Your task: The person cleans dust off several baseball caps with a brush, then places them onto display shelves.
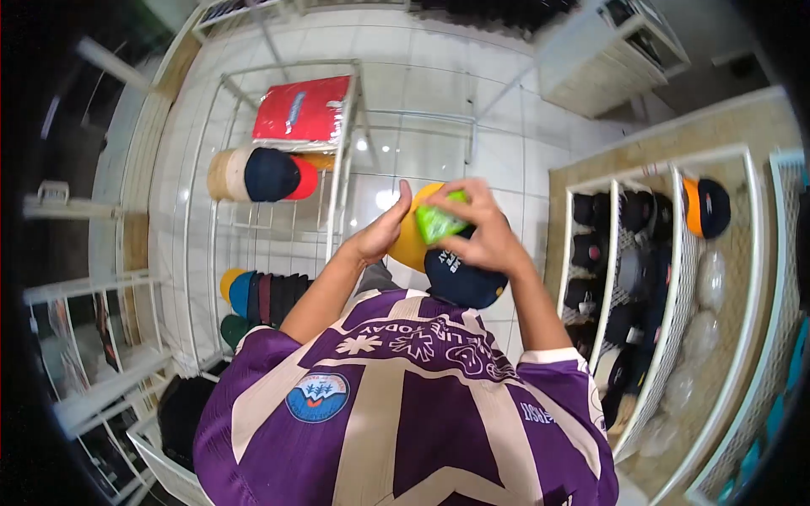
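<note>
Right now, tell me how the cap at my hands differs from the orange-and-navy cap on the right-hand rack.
The held cap shows yellow with its navy; the rack cap shows orange.
The held cap bears white lettering; none shows on the rack cap.
The right hand holds a green item over the held cap; the rack cap sits untouched.
Both are partly navy.

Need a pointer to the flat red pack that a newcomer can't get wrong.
Find the white metal rack left of centre, beyond the person's left hand. At its far end lies the flat red pack, roughly rectangular, with a small blue mark near its middle. The row of caps just nearer is rounded; the pack is flat and square-cornered.
</note>
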### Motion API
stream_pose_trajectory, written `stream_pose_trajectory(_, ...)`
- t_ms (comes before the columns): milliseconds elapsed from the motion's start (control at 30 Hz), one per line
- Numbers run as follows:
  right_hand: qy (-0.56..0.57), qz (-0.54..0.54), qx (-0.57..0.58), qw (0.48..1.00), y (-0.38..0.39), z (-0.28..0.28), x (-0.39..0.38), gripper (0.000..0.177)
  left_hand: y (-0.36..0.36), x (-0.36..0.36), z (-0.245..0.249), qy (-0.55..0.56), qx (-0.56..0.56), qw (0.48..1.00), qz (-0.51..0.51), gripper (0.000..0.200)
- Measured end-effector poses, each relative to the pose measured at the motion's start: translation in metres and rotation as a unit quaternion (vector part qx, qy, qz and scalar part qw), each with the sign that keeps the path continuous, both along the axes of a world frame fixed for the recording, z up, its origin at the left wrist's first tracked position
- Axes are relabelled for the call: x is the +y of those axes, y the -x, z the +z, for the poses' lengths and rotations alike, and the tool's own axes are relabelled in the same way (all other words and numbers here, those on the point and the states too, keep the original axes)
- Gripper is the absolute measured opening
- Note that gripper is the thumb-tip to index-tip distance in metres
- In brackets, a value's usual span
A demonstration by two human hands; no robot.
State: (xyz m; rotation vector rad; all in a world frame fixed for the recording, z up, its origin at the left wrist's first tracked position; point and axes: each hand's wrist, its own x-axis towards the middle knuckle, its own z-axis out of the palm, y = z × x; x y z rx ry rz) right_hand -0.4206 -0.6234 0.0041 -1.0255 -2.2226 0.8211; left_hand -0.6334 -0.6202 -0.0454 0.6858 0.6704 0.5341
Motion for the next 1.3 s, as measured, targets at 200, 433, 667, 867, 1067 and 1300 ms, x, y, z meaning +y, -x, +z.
stream_pose_trajectory(200,-0.028,-0.207,0.036,0.977,-0.08,0.004,-0.053,0.06,-0.053,-0.021,0.018,-0.075,0.027,0.992,-0.101,0.063)
stream_pose_trajectory(433,-0.013,-0.309,0.048,0.95,-0.158,-0.009,-0.101,0.062,-0.103,-0.055,0.02,-0.15,0.016,0.976,-0.156,0.071)
stream_pose_trajectory(667,0.005,-0.295,0.135,0.946,-0.192,-0.021,-0.144,0.061,-0.139,-0.087,0.004,-0.134,0.032,0.98,-0.146,0.075)
stream_pose_trajectory(867,-0.05,-0.265,0.062,0.961,-0.189,0.005,-0.17,0.061,-0.16,-0.086,0.002,-0.258,0.099,0.93,-0.242,0.072)
stream_pose_trajectory(1067,-0.008,-0.383,0.078,0.921,-0.237,-0.037,-0.166,0.063,-0.169,-0.101,0.018,-0.216,0.034,0.971,-0.091,0.064)
stream_pose_trajectory(1300,-0.052,-0.337,0.137,0.93,-0.212,-0.026,-0.162,0.063,-0.172,-0.096,0.015,-0.246,0.015,0.959,-0.137,0.041)
